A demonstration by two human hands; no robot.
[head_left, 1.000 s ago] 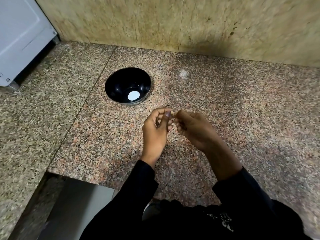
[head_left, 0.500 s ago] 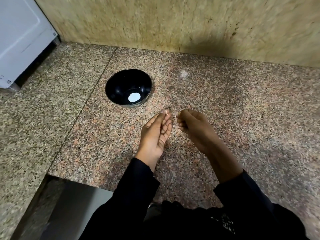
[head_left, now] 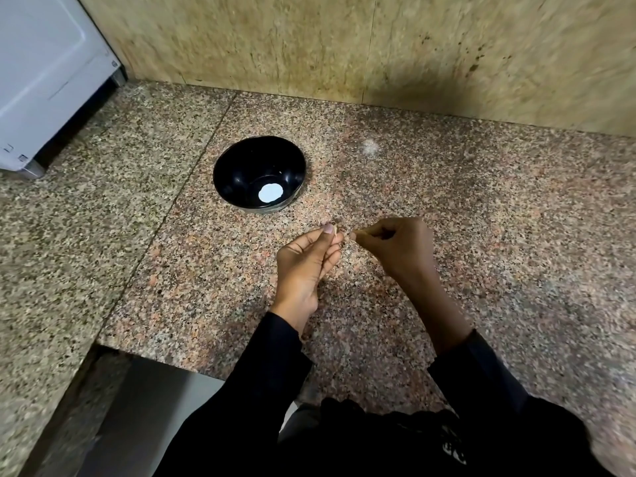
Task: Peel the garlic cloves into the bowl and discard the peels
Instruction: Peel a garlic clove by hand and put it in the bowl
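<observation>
A black bowl (head_left: pixel 241 166) stands on the granite counter (head_left: pixel 481 235), with a bright white round spot on its bottom. Just in front of it and to the right, my left hand (head_left: pixel 306 263) pinches a small pale garlic clove (head_left: pixel 336 233) between thumb and fingertips; most of the clove is hidden. My right hand (head_left: pixel 395 246) is close beside it, fingers curled, pinching a thin pale bit of peel (head_left: pixel 354 234) at its fingertips. Both hands hover low over the counter, a short gap between them.
A white appliance (head_left: pixel 44 80) stands at the back left. A stone wall (head_left: pixel 344 46) closes the back. The counter's front edge steps back at the lower left, leaving an opening (head_left: pixel 137 407). A pale smudge (head_left: pixel 370 148) marks the counter behind the hands.
The hands had drawn a little apart with the left fingers straighter. Now the left fingers pinch the clove again and the right hand has pulled slightly right, pinching peel.
</observation>
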